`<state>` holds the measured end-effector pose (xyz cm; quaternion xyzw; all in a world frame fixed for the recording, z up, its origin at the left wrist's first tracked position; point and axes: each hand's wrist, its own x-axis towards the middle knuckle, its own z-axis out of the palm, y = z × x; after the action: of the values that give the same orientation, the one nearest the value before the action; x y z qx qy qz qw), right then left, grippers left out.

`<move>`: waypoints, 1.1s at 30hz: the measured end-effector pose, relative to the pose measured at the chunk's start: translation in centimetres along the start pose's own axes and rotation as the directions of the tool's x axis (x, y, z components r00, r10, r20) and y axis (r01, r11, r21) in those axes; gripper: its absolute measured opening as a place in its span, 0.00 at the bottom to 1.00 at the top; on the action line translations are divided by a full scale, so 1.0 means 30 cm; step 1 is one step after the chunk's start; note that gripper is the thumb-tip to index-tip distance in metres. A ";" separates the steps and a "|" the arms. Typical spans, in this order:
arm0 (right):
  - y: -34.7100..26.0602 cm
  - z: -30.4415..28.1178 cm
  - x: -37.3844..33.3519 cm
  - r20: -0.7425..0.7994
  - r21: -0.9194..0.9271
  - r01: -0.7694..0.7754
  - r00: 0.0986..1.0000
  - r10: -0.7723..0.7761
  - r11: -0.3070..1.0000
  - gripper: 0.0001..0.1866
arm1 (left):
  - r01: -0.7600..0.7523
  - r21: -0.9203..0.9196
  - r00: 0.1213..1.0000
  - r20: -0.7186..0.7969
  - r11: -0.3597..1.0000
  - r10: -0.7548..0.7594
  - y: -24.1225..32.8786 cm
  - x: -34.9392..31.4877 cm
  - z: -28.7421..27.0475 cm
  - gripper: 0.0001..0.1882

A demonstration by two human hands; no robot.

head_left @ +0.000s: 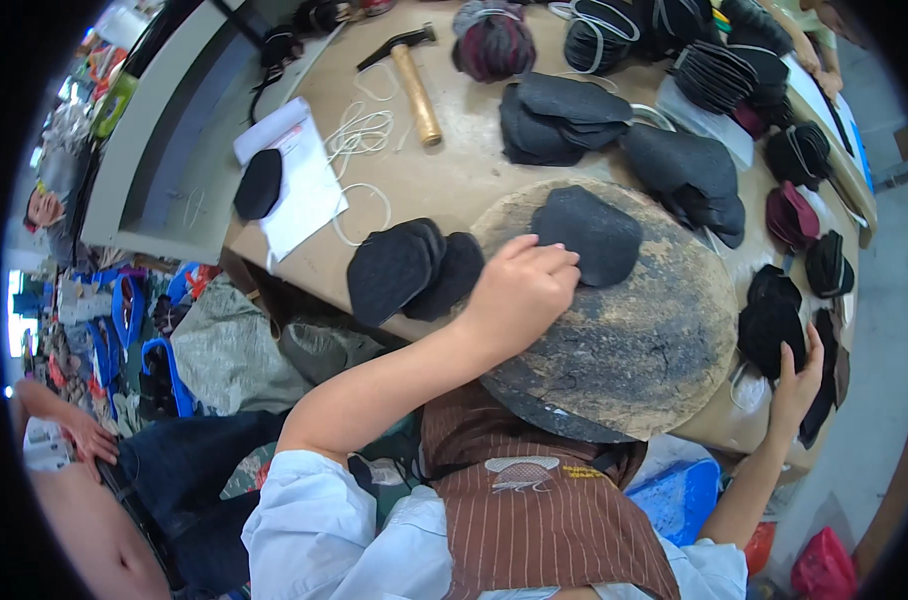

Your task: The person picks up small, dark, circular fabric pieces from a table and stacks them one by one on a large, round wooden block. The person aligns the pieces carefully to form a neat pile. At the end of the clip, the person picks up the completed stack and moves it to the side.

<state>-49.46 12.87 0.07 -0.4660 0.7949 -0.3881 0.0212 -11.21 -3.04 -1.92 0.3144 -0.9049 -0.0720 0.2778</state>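
A black rounded felt-like piece (599,238) lies on a worn round wooden block (674,310) in front of me. My left hand (531,295) has its fingers pinched at the near left edge of that piece. At the right, my right hand (799,378) reaches to a small pile of black pieces (771,318); its thumb and fingers are apart, with the fingertips against the pile's near edge. Left of the block, partly behind my left forearm, more black pieces (394,272) lie overlapping.
Beyond the block are loose black pieces (564,118), tied bundles (714,78) and a wooden-handled hammer (416,95). White cord (359,132) and paper (299,185) lie at the left. Another person's hand (89,437) shows lower left; someone else stands at the far right.
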 end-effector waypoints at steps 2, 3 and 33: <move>0.015 -0.018 0.000 0.065 0.158 -0.113 0.992 0.103 0.981 0.20 | 0.049 -0.067 0.998 -0.029 0.997 -0.051 0.007 0.001 -0.015 0.06; 0.019 -0.039 0.003 0.106 0.153 -0.152 0.985 0.137 0.976 0.18 | 0.074 -0.105 0.996 -0.043 0.992 -0.079 0.018 0.000 -0.024 0.06; -0.411 0.080 -0.135 0.850 0.467 -0.580 0.502 -0.158 0.668 0.06 | 0.549 -0.829 0.782 0.553 -0.105 -0.287 0.341 -0.101 -0.076 0.21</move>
<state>-37.29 11.23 4.92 -0.4325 0.5214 -0.3801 0.6298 -13.41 7.02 1.71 0.2996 -0.4784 -0.7748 0.2847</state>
